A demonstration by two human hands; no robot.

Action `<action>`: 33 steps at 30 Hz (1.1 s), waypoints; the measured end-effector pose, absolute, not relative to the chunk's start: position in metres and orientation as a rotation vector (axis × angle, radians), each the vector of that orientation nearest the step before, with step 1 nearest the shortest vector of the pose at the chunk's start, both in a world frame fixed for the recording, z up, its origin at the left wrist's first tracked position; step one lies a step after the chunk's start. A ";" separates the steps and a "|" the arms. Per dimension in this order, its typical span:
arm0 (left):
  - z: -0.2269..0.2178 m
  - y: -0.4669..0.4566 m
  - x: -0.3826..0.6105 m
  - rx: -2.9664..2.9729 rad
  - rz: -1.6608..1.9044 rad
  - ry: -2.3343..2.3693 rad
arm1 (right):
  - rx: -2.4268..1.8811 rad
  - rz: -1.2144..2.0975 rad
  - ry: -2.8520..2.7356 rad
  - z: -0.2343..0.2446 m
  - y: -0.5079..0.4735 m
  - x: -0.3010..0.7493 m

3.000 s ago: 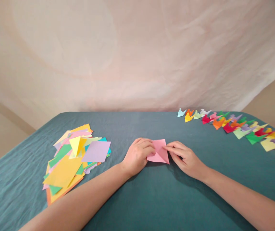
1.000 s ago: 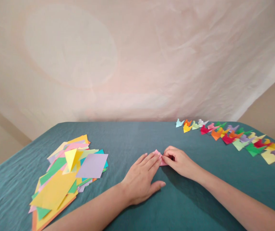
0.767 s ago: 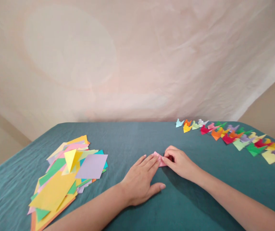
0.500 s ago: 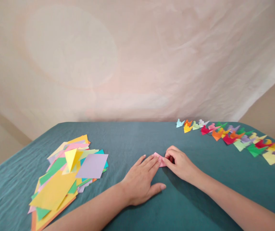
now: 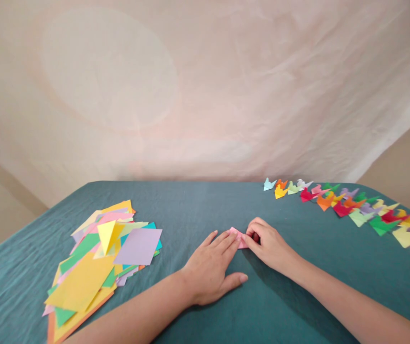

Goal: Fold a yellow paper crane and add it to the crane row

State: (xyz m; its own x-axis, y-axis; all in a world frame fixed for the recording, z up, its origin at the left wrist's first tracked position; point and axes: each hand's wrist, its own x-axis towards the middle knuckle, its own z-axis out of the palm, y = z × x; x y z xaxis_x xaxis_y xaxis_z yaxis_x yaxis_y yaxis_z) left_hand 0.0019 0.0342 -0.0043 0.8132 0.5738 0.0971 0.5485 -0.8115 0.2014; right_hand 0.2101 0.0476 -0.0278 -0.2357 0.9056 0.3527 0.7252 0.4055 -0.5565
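Note:
A folded pink paper (image 5: 240, 237) lies on the teal cloth (image 5: 205, 205) in the middle of the table. My left hand (image 5: 212, 267) lies flat on it with fingers stretched out, covering most of it. My right hand (image 5: 267, 243) is curled, its fingertips pinched on the paper's right edge. Only a small pink corner shows between the two hands.
A loose heap of coloured paper squares (image 5: 101, 253) lies at the left, with a lilac sheet (image 5: 138, 246) on top. A curved row of several folded paper figures (image 5: 348, 203) runs along the right side. A pale draped sheet (image 5: 205, 86) hangs behind the table.
Three seconds ago the pink paper lay wider between both hands' fingertips. Since then my left hand has flattened over it and my right pinches its edge. Over the last second, hardly any movement.

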 end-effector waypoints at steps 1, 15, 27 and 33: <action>-0.004 0.034 0.002 2.830 0.229 0.884 | -1.385 0.366 -2.030 -0.028 0.047 0.210; -0.003 0.035 0.000 2.847 0.228 0.861 | -1.353 0.354 -2.049 -0.027 0.046 0.214; -0.003 0.035 0.001 2.814 0.209 0.853 | -1.213 0.165 -2.414 -0.026 0.003 0.222; 0.000 0.035 0.002 2.809 0.168 0.872 | -1.237 0.169 -2.418 -0.032 0.005 0.224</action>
State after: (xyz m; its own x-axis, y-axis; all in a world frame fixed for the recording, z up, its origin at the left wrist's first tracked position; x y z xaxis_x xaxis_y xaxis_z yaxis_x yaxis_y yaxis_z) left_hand 0.0016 0.0351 -0.0005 0.8200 0.5702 0.0501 0.5481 -0.8074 0.2184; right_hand 0.2244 0.0048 -0.0323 -0.5177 0.7981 0.3083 0.7474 0.5973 -0.2910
